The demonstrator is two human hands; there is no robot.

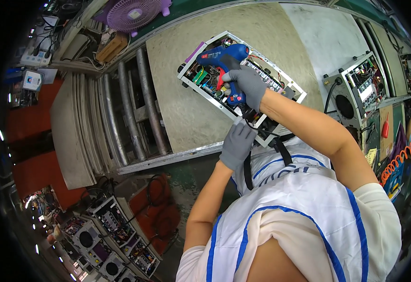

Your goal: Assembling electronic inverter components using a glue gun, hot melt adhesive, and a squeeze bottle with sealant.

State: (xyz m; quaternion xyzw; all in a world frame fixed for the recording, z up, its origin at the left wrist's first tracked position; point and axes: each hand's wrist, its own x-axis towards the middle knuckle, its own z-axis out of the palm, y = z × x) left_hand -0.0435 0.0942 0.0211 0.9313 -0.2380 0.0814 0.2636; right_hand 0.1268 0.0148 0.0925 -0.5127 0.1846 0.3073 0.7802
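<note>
My gloved right hand (248, 84) is closed round the handle of a blue gun-shaped power tool (210, 56). This tool has a red trigger (220, 79) and a dark cord at the base of its handle. It is held over an open metal equipment chassis (287, 76) filled with circuit boards, wires and small parts. My gloved left hand (238, 143) lies with its fingers stretched out at the chassis's near edge, holding nothing. My right hand and the tool hide part of the chassis's inside.
The chassis rests on a board-topped workbench (168, 75) beside metal rollers (147, 101). A second open chassis (356, 94) stands to the right. A purple fan (135, 11) is at the far side. More open units (111, 225) stand at lower left. An orange coiled hose (403, 155) hangs at right.
</note>
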